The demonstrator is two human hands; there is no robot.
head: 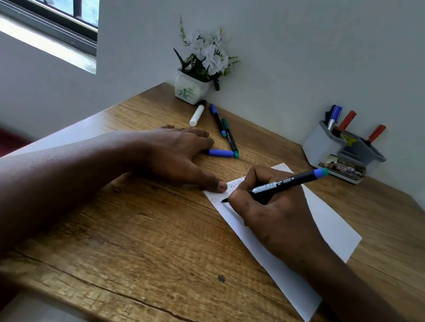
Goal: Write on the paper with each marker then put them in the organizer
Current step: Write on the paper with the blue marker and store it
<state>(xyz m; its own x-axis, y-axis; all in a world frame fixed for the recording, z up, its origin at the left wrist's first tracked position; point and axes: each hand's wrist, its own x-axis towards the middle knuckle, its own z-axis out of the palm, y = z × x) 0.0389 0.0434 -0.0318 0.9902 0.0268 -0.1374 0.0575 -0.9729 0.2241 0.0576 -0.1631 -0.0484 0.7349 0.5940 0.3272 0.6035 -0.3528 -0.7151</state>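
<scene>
Right hand point(276, 216) grips marker point(286, 184) (left hand point(176, 152) flat)

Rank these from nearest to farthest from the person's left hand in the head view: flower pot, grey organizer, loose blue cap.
1. loose blue cap, on the table at the fingertips of the left hand.
2. flower pot, beyond the hand, at the back against the wall.
3. grey organizer, far across on the right side by the wall.
</scene>
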